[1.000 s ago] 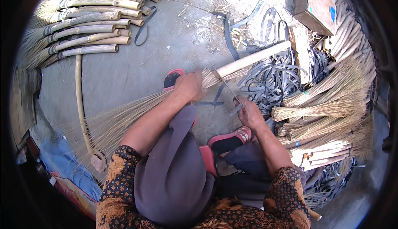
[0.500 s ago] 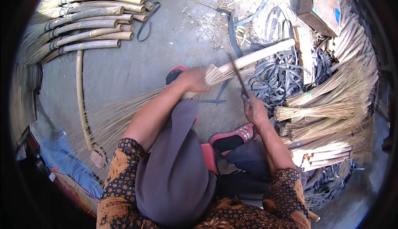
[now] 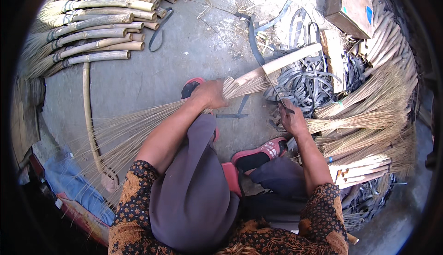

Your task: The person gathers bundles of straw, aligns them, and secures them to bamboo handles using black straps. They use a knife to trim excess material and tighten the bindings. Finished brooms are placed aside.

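Observation:
A broom lies slantwise over my raised knee, its long thin sticks (image 3: pixel 152 121) fanning out to the lower left. My left hand (image 3: pixel 211 94) is wrapped round the stick bundle where it meets a pale bamboo handle (image 3: pixel 295 58) that points up and right. Uneven stick ends run along the handle's underside. In my right hand (image 3: pixel 293 118) is a knife, gripped below the handle. Its thin dark blade (image 3: pixel 273 85) slants up and left across the stick ends to the handle; whether it touches them I cannot tell.
Finished-looking brooms (image 3: pixel 99 33) are stacked at upper left. A curved stick (image 3: pixel 87 102) lies on the floor. Dark strips (image 3: pixel 302 86) are heaped beyond the knife. Stick bundles (image 3: pixel 360 121) and a wooden box (image 3: pixel 348 8) stand at right. My sandalled foot (image 3: pixel 258 155) is nearby.
My right hand has shifted slightly right, and the knife blade has come down from above the handle to the stick ends. My left hand keeps its grip on the bundle.

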Motion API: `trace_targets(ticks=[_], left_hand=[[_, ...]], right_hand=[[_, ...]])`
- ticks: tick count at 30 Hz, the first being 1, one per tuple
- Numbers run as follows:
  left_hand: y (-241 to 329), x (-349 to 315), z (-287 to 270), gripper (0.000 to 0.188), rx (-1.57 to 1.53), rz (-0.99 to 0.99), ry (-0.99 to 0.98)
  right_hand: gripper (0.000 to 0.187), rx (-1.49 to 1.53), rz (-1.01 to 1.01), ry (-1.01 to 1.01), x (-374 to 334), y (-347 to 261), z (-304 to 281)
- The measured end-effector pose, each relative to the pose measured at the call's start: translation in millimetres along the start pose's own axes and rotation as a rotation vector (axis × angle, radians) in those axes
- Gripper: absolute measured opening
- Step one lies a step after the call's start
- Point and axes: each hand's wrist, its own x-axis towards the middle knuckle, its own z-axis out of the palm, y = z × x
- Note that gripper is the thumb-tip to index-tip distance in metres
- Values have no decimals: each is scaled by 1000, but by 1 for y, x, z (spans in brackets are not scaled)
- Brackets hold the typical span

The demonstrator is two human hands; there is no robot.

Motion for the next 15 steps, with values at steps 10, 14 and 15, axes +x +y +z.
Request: trace_targets(ticks=[10, 14, 15], left_hand=[[-1, 7, 0, 66, -14, -3, -44], [12, -5, -1, 70, 47, -60, 47], [16, -10, 3, 71, 79, -102, 129]], right_hand=[[24, 226, 192, 3, -21, -44, 11], [24, 116, -112, -231, -29, -56, 27], [25, 141, -57, -251, -27, -56, 27]])
